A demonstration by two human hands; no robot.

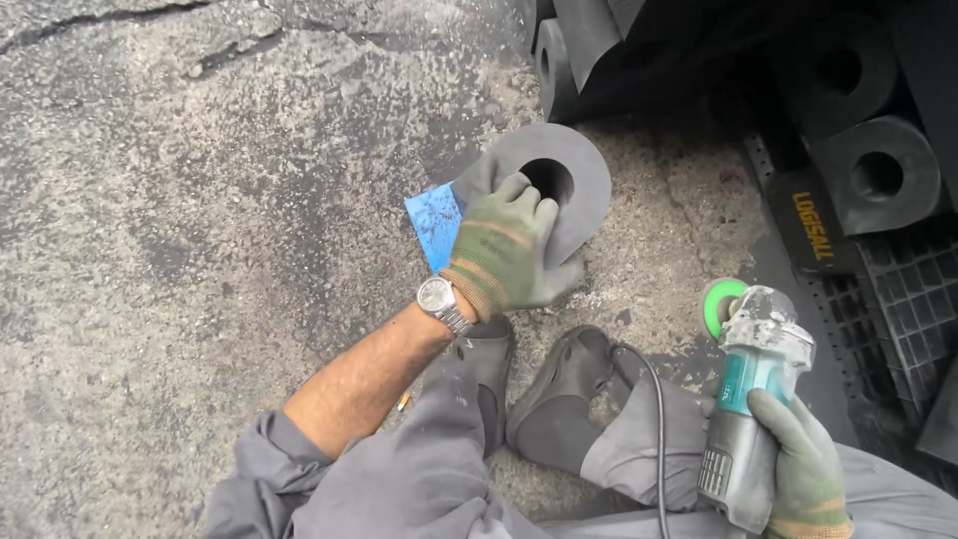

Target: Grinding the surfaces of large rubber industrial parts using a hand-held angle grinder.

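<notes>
A: Where is the rubber ring (574,165) found?

B: It is stood on edge on the rough concrete floor (180,260), just ahead of the two dark shoes (559,384). Its round face is turned toward the camera, so the axis of the bore is pointed back toward the person, roughly level with the ground.

A: How is it held?

B: The left hand (504,255), in a green glove, is laid over the near face, with the fingers curled at the rim of the hole. The hand is closed on the ring, which is steadied by it. A blue scrap of sheet (434,225) is seen just left of the ring, partly tucked behind the hand.

A: And the other hand?

B: The right hand (798,469), also gloved, is wrapped around the body of an angle grinder (753,389). The tool is held upright, well apart from the ring, to its right and nearer the person. The green disc (720,304) at its top is faced left, toward the ring.

A: Which hand is nearer the ring?

B: The left one, which is touching it. More rubber rings (878,175) are stacked on a black pallet (898,289) at the upper right.
</notes>
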